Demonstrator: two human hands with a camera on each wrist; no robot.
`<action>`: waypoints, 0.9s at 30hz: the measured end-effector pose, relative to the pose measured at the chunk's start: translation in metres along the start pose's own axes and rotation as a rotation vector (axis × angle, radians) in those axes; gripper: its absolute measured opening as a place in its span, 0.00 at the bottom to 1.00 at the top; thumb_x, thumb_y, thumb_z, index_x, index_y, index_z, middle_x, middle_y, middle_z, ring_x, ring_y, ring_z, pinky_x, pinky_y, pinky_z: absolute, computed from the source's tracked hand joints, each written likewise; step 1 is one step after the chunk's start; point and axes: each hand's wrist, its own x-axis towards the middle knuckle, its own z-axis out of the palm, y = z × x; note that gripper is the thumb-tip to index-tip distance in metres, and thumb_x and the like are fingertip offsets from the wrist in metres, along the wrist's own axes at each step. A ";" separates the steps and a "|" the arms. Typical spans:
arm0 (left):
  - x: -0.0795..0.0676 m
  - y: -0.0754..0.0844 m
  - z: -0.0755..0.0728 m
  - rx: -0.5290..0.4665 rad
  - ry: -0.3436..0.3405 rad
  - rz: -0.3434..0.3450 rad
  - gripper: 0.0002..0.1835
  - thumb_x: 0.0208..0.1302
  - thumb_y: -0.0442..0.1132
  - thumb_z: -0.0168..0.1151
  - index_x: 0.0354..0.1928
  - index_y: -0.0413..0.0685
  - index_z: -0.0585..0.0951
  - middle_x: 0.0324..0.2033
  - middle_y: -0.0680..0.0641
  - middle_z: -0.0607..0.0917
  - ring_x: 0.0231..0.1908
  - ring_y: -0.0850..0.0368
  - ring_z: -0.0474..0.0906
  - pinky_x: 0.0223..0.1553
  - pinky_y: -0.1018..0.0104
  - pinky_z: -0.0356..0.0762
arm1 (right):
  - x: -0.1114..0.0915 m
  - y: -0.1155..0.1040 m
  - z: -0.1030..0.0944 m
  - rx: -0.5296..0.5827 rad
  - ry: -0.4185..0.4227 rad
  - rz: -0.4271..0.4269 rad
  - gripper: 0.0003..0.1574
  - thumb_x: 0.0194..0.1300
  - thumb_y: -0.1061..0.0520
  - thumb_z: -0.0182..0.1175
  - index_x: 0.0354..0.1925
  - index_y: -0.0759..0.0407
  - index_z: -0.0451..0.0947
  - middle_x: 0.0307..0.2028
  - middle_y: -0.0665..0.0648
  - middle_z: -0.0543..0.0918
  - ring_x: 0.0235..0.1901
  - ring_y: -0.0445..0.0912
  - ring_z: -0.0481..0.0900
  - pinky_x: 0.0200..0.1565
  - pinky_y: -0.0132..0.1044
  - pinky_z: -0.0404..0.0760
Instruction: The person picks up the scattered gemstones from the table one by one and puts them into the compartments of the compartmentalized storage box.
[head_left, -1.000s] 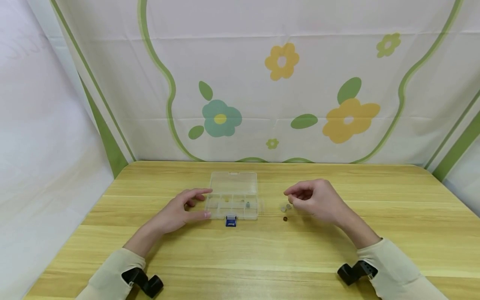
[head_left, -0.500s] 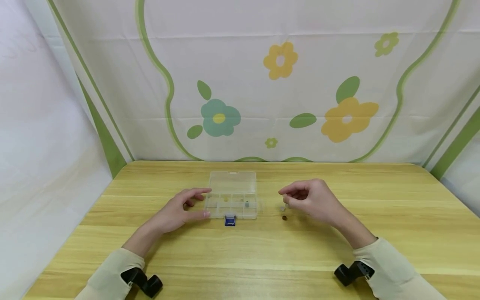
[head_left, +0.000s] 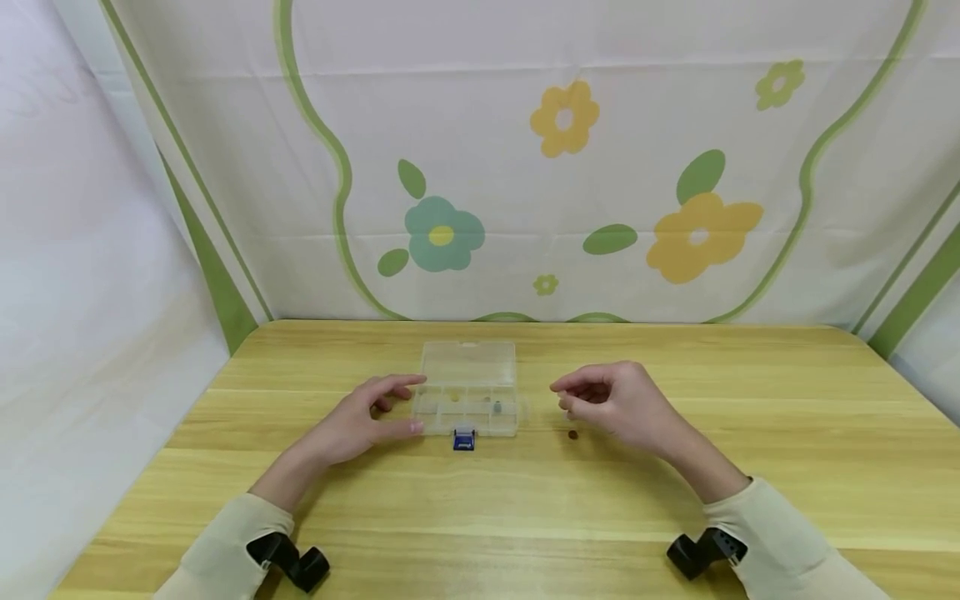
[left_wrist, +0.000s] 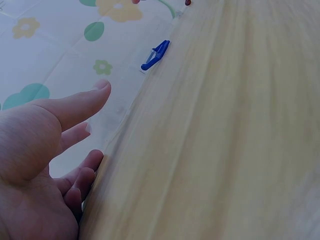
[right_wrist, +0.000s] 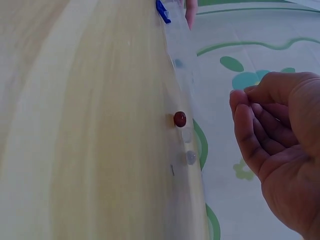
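Note:
A clear plastic compartment box lies on the table with its lid laid back and its blue latch at the front. A few small beads, one of them grey-green, sit in its compartments. My left hand rests at the box's left side, fingers extended and thumb by the front left corner. Right of the box, my right hand pinches a tiny pale bead between thumb and index finger, mostly hidden by the fingertips. Below that hand lie a red-brown bead and two clear beads.
The wood-grain table runs back to a white curtain printed with flowers. Black wrist cameras are strapped on both sleeves, left camera and right camera, close over the table.
My right hand has moved a little left toward the box, its fingertips still together. The left hand and the box have stayed in place.

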 end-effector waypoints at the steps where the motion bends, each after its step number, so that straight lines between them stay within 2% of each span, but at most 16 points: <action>1: 0.000 0.000 0.000 0.001 0.002 -0.002 0.37 0.67 0.55 0.74 0.76 0.66 0.73 0.68 0.44 0.76 0.62 0.44 0.69 0.60 0.50 0.68 | 0.000 0.000 0.001 0.001 0.001 0.002 0.11 0.70 0.59 0.70 0.50 0.59 0.91 0.40 0.53 0.93 0.37 0.40 0.88 0.41 0.31 0.86; 9: 0.001 -0.002 0.001 0.002 0.006 -0.009 0.37 0.67 0.56 0.74 0.76 0.69 0.73 0.67 0.45 0.76 0.61 0.45 0.68 0.59 0.51 0.68 | 0.002 -0.003 0.006 0.074 0.007 0.025 0.13 0.72 0.58 0.69 0.51 0.63 0.90 0.41 0.59 0.93 0.37 0.45 0.90 0.41 0.32 0.87; 15: 0.000 -0.002 0.000 0.005 0.002 0.013 0.36 0.68 0.55 0.73 0.76 0.65 0.73 0.68 0.42 0.76 0.61 0.44 0.69 0.58 0.51 0.68 | 0.003 -0.008 0.011 0.138 0.013 0.033 0.15 0.72 0.59 0.69 0.53 0.66 0.88 0.43 0.62 0.93 0.38 0.48 0.91 0.41 0.37 0.89; 21: 0.000 -0.001 0.001 -0.002 -0.001 0.002 0.36 0.68 0.54 0.74 0.76 0.65 0.73 0.68 0.43 0.76 0.61 0.44 0.68 0.58 0.51 0.68 | 0.006 -0.012 0.018 0.139 0.029 0.041 0.15 0.71 0.58 0.70 0.52 0.65 0.89 0.42 0.61 0.93 0.38 0.47 0.91 0.39 0.37 0.88; 27: 0.000 0.002 -0.001 0.001 -0.004 0.018 0.36 0.69 0.53 0.73 0.77 0.63 0.73 0.68 0.41 0.75 0.61 0.44 0.69 0.58 0.51 0.68 | 0.010 -0.015 0.029 0.106 0.012 0.037 0.13 0.71 0.58 0.71 0.51 0.62 0.90 0.41 0.60 0.93 0.38 0.47 0.91 0.38 0.33 0.86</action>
